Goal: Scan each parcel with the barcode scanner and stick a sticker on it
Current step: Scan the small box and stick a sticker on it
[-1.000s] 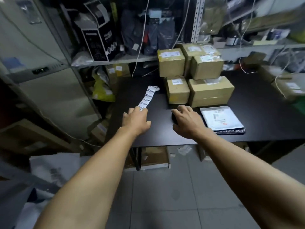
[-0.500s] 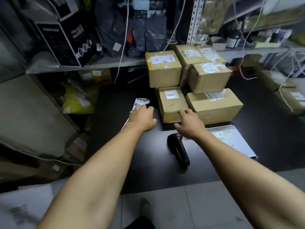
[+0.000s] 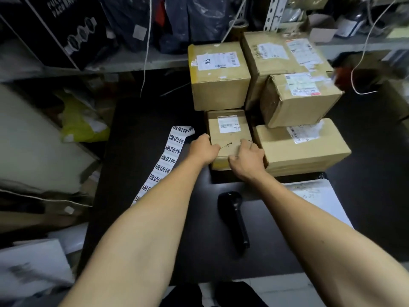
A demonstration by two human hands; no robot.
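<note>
A small cardboard parcel [image 3: 229, 131] with a white barcode label stands at the front of a stack of brown parcels on the black table [image 3: 137, 120]. My left hand [image 3: 204, 149] grips its near left corner and my right hand [image 3: 247, 157] grips its near right edge. The black barcode scanner [image 3: 234, 216] lies flat on the table between my forearms, untouched. A white strip of stickers [image 3: 168, 156] with black printed characters lies to the left of the parcel, partly under my left forearm.
Larger parcels sit around the small one: one behind it [image 3: 219, 76], a wide one to its right [image 3: 301, 147] and one on top of that [image 3: 298, 98]. A white mailer bag [image 3: 318, 200] lies at the right. Shelves with bags and dangling cables stand behind.
Both hands moved forward off the scanner and sticker strip and closed on the small front parcel. The camera moved closer to the table.
</note>
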